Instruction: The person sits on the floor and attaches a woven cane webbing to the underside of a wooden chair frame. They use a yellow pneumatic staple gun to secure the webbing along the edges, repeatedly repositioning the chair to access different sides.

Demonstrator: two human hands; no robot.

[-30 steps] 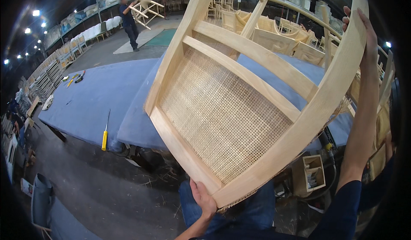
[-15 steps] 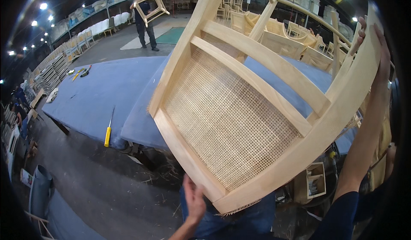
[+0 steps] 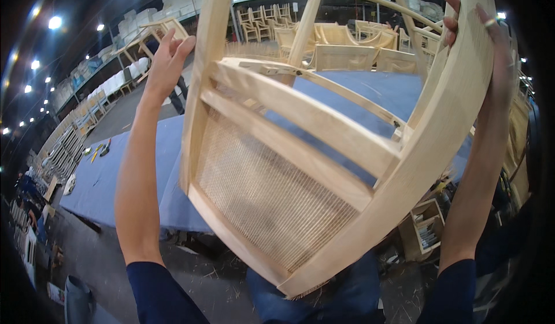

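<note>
A pale unfinished wooden chair [image 3: 428, 127] is held up tilted in front of me and fills the middle of the view. A woven cane panel [image 3: 266, 185] sits in its frame, with two curved slats above it. My right hand [image 3: 498, 49] is wrapped round the thick right-hand post, its fingertips showing on the inner side. Beside the upper left post is my raised left hand [image 3: 166, 64], its thumb and fingers apart. A narrow gap seems to part it from the wood. Loose cane ends fringe the frame's lower corner.
Behind the chair stands a blue-covered table [image 3: 133, 168] with a few hand tools [image 3: 98, 150] at its far left. A wooden box [image 3: 426, 226] of small parts is low at the right. Another person, partly hidden behind my left hand, holds a wooden frame [image 3: 159, 32]. Stacked chairs [image 3: 263, 23] line the back.
My left hand has left the chair's lower corner and risen to the upper left post. The chair has shifted left and tipped, and my right hand still grips it.
</note>
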